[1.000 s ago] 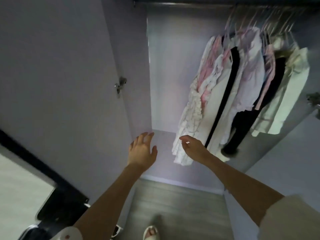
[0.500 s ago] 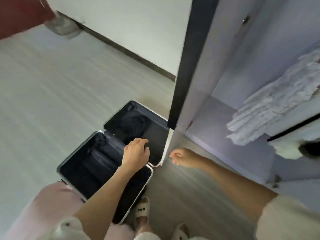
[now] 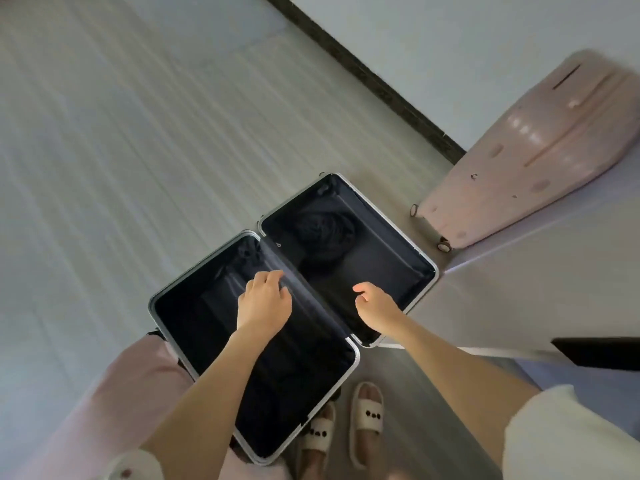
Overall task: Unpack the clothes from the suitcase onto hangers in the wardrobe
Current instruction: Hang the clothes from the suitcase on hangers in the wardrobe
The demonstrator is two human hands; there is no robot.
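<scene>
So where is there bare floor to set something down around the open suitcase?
The widest free patch is the pale floor beyond and to the left of the open black suitcase, out to the dark skirting. It is crowded on the right, where the pink suitcase and the wardrobe door close in, and near the slippers.

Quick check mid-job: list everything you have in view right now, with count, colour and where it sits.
open suitcase: one, silver frame, black lining, flat on the floor at centre
dark bundle: one, black, in the suitcase's far half; looks like clothing, hard to tell
pink suitcase: one, closed, upper right by the wall
wardrobe door: one, pale, right of the open suitcase
floor: light wood
slippers: two, white, on the feet, bottom centre
left hand: empty, above the near half
right hand: empty, above the far half
</scene>
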